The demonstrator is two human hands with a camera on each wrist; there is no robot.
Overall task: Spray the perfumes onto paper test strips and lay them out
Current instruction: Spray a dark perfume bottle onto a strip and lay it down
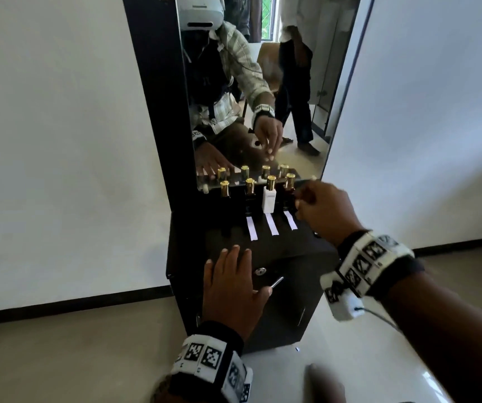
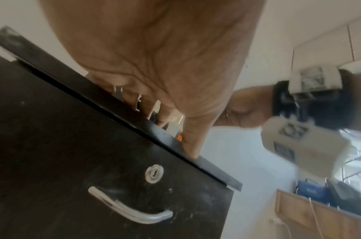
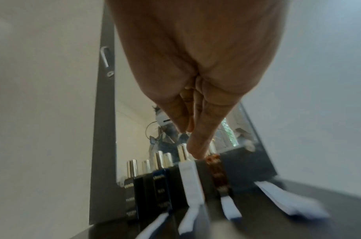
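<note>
Low in the frame's centre, your left hand [image 1: 234,286] lies flat on the front edge of the black desk [image 1: 286,251], grip apart, fingers straight, above a keyhole [image 1: 260,271] and a chrome handle [image 2: 130,210]. Further up at right, your right hand [image 1: 327,210] hovers with fingertips drawn together by the rightmost amber bottle [image 3: 217,174]; whether it pinches anything, you cannot tell. Three white test strips [image 1: 271,224] lie in front of four gold-capped perfume bottles [image 1: 269,196]; spare strips [image 3: 288,198] sit right. Labels are too blurred to read. Behind, a mirror [image 1: 263,82] reflects everything.
</note>
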